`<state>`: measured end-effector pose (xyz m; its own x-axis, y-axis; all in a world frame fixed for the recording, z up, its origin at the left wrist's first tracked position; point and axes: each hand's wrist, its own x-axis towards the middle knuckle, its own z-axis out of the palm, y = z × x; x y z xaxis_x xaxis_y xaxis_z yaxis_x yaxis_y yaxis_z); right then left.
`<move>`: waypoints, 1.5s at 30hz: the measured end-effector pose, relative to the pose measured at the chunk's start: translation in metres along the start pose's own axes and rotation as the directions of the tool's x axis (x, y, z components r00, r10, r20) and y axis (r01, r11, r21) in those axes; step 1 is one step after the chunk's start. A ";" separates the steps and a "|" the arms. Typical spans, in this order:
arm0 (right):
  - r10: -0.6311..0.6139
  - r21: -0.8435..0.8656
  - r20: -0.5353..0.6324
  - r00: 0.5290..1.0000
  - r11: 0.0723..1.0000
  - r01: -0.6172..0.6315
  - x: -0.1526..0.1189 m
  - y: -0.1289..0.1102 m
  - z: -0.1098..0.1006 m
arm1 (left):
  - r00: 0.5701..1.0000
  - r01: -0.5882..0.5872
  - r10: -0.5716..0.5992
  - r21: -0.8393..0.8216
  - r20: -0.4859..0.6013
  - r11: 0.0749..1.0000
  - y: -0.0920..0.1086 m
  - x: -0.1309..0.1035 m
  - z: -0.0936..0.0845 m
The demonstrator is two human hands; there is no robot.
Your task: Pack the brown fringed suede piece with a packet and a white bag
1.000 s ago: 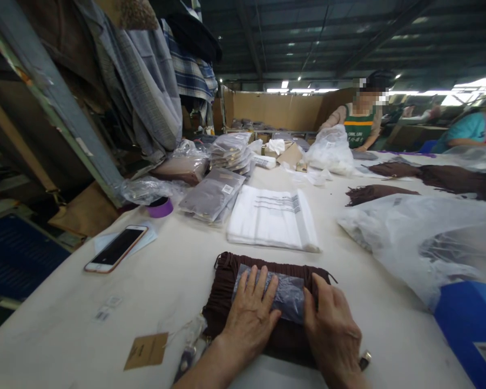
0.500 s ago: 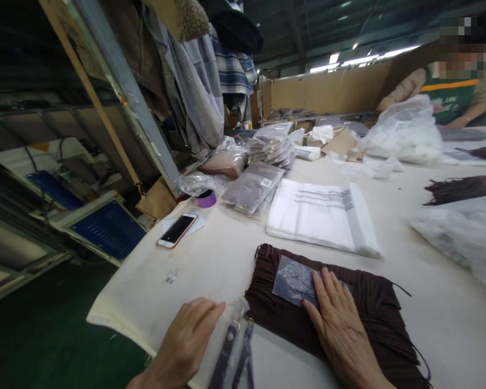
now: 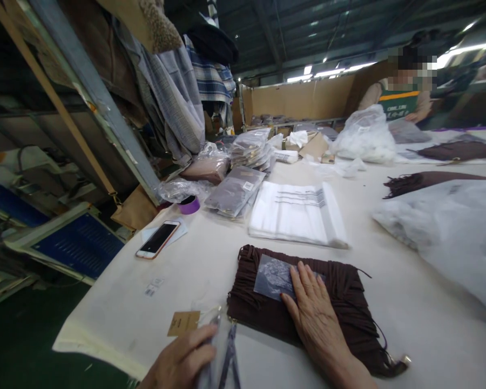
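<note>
Table (image 3: 194,270) | folded scarf (image 3: 340,313) long axis left-right | right hand (image 3: 311,316) flat on it

Bare white table (image 3: 210,259) lies open between my folded brown fringed fabric (image 3: 348,308) and the pink-edged smartphone (image 3: 157,239). Ahead, the flat stack of white plastic bags (image 3: 295,213) blocks passage.

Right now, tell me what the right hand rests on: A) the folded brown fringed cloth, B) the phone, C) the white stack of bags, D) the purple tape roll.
A: the right hand lies flat on the folded brown fringed cloth, its fingertips on a small plastic packet atop it.
</note>
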<state>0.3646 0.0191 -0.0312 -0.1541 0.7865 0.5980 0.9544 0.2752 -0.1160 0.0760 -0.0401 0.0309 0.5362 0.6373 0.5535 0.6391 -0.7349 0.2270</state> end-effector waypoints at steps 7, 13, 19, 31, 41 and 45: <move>0.110 0.230 0.026 0.994 0.967 -0.113 -0.004 0.005 0.000 | 0.996 -0.060 0.068 0.142 -0.058 0.988 0.017 0.112 0.065; 0.359 0.500 -0.060 0.931 0.818 -0.283 -0.004 0.018 -0.036 | 0.959 -0.255 0.282 0.325 -0.039 0.911 0.014 0.113 0.110; -0.225 0.001 -0.010 0.974 0.974 0.225 0.001 0.019 -0.038 | 0.939 -0.314 0.342 0.326 -0.030 0.892 0.008 0.105 0.104; -0.091 0.008 0.136 0.987 0.996 0.091 0.075 0.082 -0.045 | 0.979 -0.172 0.149 0.167 0.142 0.971 -0.048 0.227 0.120; -0.136 0.102 0.437 0.889 0.990 0.101 0.130 0.130 0.024 | 0.924 -0.271 0.211 0.159 0.318 0.949 -0.096 0.256 0.178; -0.007 0.174 0.473 0.881 0.981 -0.086 0.140 0.138 0.029 | 0.910 -0.272 0.225 0.092 0.348 0.958 -0.099 0.263 0.177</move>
<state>0.4674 0.1833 0.0133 -0.2630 0.9526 0.1528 0.9049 0.2985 -0.3034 0.2508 0.2414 0.0120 0.8238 0.4952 0.2758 0.5169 -0.8560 -0.0071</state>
